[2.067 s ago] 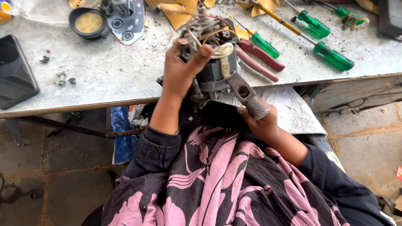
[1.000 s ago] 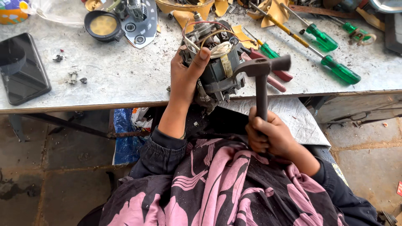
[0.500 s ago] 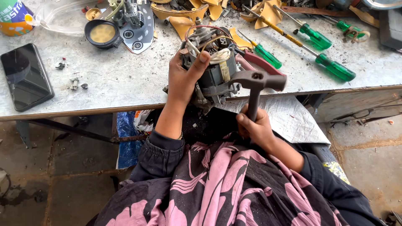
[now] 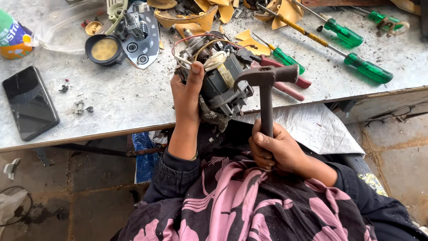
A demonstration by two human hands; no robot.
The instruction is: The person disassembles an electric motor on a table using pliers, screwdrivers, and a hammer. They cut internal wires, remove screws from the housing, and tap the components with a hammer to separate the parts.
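At the far left of the grey, scratched metal table (image 4: 125,102) lies a black phone (image 4: 29,102), flat and glossy, face up. Just beyond it, small screws (image 4: 79,107) sit loose in the dust. Farther back stands a round black cup (image 4: 104,49) with something yellow inside, touching a grey curved plate (image 4: 142,42) with holes in it.

My left hand (image 4: 187,96) is wrapped tight around the left side of the electric motor (image 4: 218,82), thumb pressed on top. I hold the motor at the table's near edge, tilted, part of it hanging past the rim. It is a blocky dark metal body, grimy, with red, white and yellow wires (image 4: 200,44) looping over its top (a pale taped bundle sits among them).

My right hand (image 4: 276,149) is closed in a fist low on the handle of a hammer (image 4: 266,87), held upright. Its dull steel head sits level just beside the motor's right face; whether they touch I cannot tell.

Behind the hammer head, red-handled pliers (image 4: 285,85) lie partly hidden. Farther right lie green-handled screwdrivers (image 4: 368,68), translucent plastic grips, long shafts. Yellow plastic shards (image 4: 200,18) crowd the back. A woven grey sheet (image 4: 312,127) hangs below the edge, above my pink-and-black patterned lap.
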